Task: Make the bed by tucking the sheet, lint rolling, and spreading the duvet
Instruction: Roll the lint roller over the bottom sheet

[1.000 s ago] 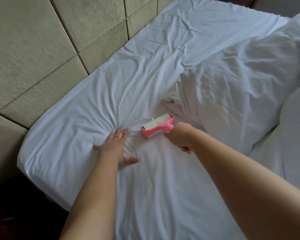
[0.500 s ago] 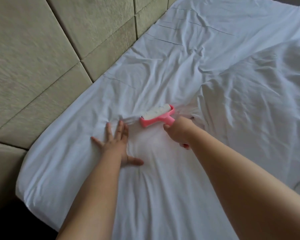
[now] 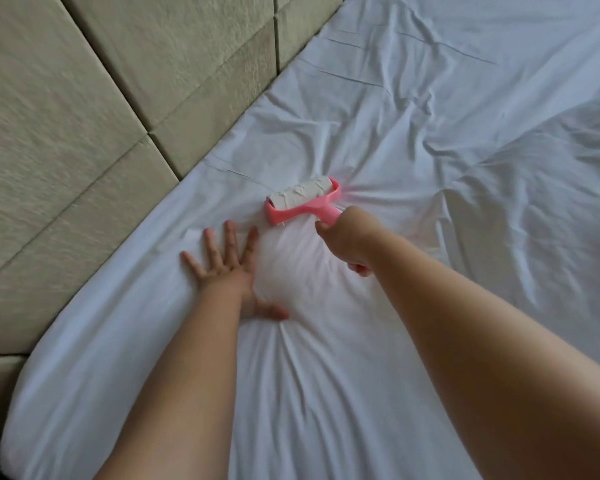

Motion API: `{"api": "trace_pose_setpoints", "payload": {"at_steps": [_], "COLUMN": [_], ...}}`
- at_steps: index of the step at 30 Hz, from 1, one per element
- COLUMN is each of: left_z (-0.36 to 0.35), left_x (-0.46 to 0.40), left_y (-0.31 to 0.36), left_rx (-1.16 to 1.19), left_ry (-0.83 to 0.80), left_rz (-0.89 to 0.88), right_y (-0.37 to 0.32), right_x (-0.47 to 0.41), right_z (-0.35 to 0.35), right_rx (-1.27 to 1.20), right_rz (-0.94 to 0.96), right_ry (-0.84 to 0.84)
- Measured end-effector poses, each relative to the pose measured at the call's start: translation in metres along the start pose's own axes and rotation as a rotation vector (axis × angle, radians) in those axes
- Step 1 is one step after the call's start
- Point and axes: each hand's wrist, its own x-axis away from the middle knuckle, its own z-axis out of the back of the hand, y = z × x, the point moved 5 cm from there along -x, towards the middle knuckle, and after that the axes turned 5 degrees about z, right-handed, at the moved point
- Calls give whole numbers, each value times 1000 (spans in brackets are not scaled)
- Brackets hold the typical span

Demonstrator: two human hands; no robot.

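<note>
A pink lint roller (image 3: 302,201), its white paper roll creased and torn, is seen laid against the white sheet (image 3: 413,126) near the padded headboard (image 3: 94,109); its handle is gripped in the clenched right hand (image 3: 349,237), on the side of the roller away from the headboard; the left hand (image 3: 227,271) is pressed flat on the sheet, fingers spread and straight, thumb stretched out, just beside the roller and closer to the mattress edge along the headboard; the sheet is shown bunched into creases fanning out from the roller and from the left thumb; farther from the headboard, beyond the roller, heavier folds of white bedding (image 3: 534,188) are visible; the headboard's beige panels are divided by dark seams
</note>
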Motion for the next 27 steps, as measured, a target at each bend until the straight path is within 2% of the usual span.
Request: {"api": "trace_pose_setpoints", "payload": {"at_steps": [4,9,12,17,23,27], "left_z": [0,-15,-36,-69,-120,-142], "left_x": [5,31,57,104,163,193], "left_y": [0,-4,1,22,58,68], "left_rx": [2,10,-9,5,18,29], "left_ry": [49,133,167,150,125,91], "left_rz": [-9,2,-13,-6,-19,3], "right_y": [6,31,59,96,143,159], "right_x": [2,41,72,127,200,229], "right_z": [-6,-19,-29,-49,-63,-66], "right_rx": [-99,-209,-189,-72,-82,-5], "right_rz": [-34,-74,-107,-30,-51,-71], "right_ry": [34,-33,-20,-1,-47,-110]}}
